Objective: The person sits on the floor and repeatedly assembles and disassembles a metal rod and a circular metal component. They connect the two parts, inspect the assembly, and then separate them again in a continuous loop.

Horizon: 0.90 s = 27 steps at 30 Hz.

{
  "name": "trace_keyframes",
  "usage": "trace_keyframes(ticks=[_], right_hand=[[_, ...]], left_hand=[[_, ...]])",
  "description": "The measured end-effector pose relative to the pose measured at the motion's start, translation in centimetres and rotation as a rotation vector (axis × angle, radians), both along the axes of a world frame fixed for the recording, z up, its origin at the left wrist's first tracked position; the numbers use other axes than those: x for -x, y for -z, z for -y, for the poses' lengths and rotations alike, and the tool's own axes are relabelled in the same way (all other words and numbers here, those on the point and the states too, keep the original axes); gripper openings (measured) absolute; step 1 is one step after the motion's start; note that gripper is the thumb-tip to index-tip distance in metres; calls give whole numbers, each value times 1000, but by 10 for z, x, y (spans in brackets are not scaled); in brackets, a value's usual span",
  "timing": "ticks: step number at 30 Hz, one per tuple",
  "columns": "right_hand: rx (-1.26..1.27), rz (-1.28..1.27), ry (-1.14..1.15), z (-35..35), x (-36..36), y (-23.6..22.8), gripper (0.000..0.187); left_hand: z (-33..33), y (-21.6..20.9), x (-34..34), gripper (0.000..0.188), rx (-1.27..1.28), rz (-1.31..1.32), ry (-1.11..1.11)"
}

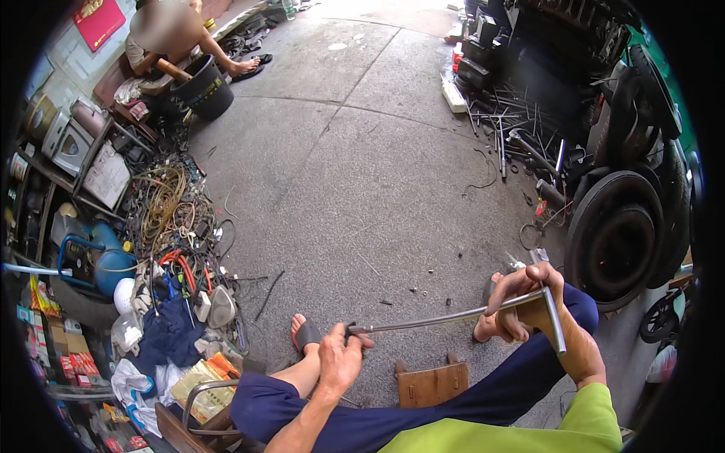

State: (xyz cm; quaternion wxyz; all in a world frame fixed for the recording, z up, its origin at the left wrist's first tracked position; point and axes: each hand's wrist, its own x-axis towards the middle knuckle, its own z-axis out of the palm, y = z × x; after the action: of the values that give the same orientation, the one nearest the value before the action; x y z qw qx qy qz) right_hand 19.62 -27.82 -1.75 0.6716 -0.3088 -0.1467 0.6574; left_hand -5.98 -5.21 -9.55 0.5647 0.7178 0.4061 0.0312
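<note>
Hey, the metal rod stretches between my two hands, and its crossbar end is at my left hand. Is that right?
Not quite: the crossbar is at your right hand, not your left hand, as the head view shows. The metal rod does stretch between your two hands.

The left one of two fisheye cameras on my head looks down and forward over the floor (340,204). My left hand (341,358) and right hand (550,317) are near to it, low in the view; the floor's far part reaches the top edge.
</note>
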Motion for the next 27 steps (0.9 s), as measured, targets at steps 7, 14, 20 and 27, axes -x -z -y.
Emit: trace_keyframes(ticks=[7,14,20,27], right_hand=[[331,450,42,-17,6,-14,77],[520,282,477,-17,13,37,69],[440,642,684,-32,-1,25,75],[-98,1257,946,-58,-26,-12,55]], left_hand=[[4,50,8,18,192,-61,-143],[5,34,15,23,-68,-180,-64],[-1,41,2,25,-50,-117,-189],[-9,0,-32,17,147,76,-259]])
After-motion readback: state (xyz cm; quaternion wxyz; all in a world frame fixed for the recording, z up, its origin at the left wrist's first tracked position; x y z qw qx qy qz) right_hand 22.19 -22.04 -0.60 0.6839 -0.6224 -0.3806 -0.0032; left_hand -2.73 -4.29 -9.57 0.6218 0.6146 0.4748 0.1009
